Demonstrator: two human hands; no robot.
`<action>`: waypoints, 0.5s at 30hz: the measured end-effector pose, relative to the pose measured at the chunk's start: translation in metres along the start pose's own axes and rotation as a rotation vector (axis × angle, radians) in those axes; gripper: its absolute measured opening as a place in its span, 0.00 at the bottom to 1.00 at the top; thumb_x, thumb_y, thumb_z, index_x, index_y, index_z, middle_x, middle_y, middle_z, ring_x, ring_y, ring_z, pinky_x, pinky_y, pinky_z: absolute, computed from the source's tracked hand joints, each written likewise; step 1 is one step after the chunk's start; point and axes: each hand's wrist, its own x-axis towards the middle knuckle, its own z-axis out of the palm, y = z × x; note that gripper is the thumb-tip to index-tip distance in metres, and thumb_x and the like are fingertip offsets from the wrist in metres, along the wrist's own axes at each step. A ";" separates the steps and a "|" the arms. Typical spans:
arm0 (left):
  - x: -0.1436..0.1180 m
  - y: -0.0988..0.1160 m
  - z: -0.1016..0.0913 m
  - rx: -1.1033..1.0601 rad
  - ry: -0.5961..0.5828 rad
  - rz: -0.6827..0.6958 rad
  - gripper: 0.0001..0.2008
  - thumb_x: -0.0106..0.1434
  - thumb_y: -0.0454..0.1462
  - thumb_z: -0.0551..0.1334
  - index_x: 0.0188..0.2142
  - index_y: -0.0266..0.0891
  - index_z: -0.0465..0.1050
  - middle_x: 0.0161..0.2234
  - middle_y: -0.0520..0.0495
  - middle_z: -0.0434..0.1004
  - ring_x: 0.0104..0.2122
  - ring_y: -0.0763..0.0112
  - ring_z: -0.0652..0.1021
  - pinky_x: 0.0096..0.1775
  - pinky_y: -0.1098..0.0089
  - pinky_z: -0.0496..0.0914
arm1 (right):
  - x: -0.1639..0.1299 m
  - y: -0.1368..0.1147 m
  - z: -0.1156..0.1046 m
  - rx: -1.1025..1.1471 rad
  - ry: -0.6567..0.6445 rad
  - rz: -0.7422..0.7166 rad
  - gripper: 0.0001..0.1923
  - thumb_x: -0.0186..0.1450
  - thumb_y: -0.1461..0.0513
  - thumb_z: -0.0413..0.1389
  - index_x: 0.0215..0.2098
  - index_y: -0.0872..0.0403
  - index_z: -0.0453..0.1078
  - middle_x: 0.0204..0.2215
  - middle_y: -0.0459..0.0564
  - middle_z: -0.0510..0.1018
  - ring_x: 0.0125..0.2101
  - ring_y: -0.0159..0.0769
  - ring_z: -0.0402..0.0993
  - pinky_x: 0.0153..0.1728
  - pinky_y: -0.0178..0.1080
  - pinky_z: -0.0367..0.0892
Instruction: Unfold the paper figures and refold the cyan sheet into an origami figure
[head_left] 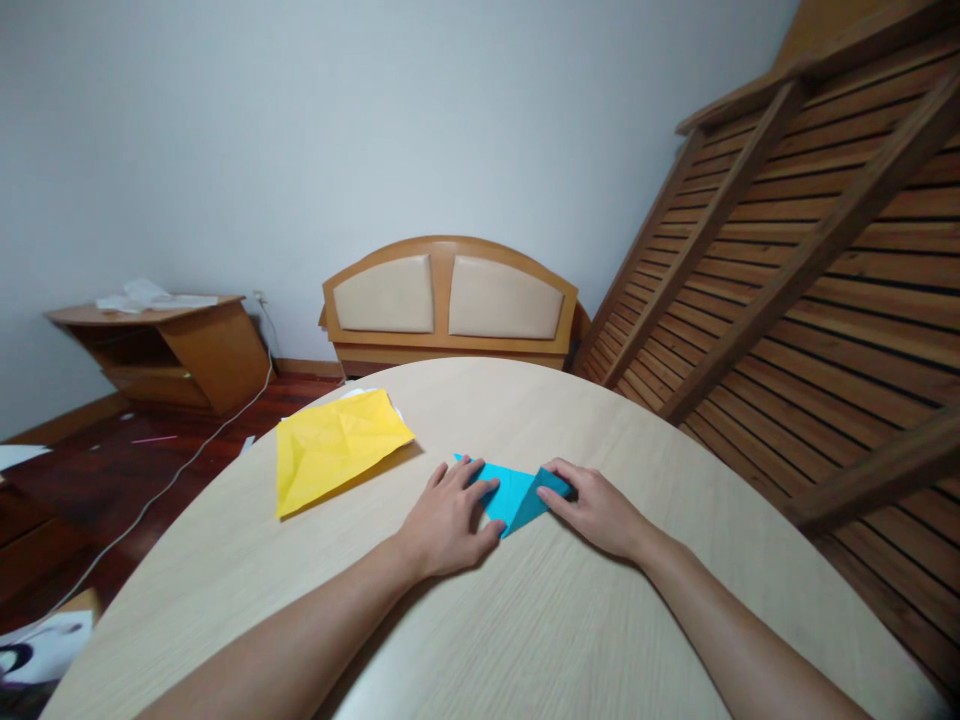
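Clearly, the work at hand is a fold in the blue paper, which lies on the near-middle of the round counter, between the two hands. The left hand is flat, palm down, its fingers loosely spread over the left part of the paper and its thumb near the lower corner; it presses on the paper and grips nothing. The right hand is closed in a light pinch, thumb on the near face and fingers behind, with the right-hand flap of the paper between them. That flap stands a little off the rest and looks darker, with a slanting crease running down to the lower corner.

To do this well, the left hand should bear down close to the crease, so that the base cannot creep as the flap is turned. The right hand had best line up the flap's edge before any pressure goes on, then run a fingertip from the lower corner outward for a sharp line. A hard pinch could dent the paper. Up and to the left, the yellow paper lies well apart, leaving elbow room.
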 end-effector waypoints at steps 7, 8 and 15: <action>-0.001 0.001 -0.002 -0.005 -0.016 0.040 0.31 0.61 0.48 0.63 0.62 0.42 0.67 0.66 0.35 0.61 0.66 0.45 0.61 0.64 0.41 0.52 | 0.002 0.010 0.016 0.067 0.084 0.047 0.21 0.71 0.57 0.52 0.60 0.51 0.60 0.43 0.53 0.78 0.44 0.41 0.75 0.44 0.43 0.69; -0.001 0.001 -0.002 -0.009 -0.016 0.048 0.32 0.61 0.48 0.63 0.63 0.42 0.66 0.66 0.35 0.61 0.66 0.45 0.61 0.64 0.41 0.52 | 0.002 0.011 0.017 0.063 0.096 0.039 0.21 0.70 0.58 0.53 0.61 0.51 0.60 0.45 0.53 0.77 0.46 0.42 0.75 0.46 0.44 0.69; -0.002 0.000 -0.003 -0.029 -0.055 0.225 0.29 0.65 0.41 0.60 0.65 0.52 0.62 0.67 0.42 0.61 0.66 0.47 0.62 0.64 0.43 0.53 | 0.005 0.009 0.019 -0.040 0.100 -0.057 0.08 0.69 0.61 0.54 0.45 0.51 0.73 0.43 0.51 0.78 0.45 0.40 0.75 0.48 0.43 0.69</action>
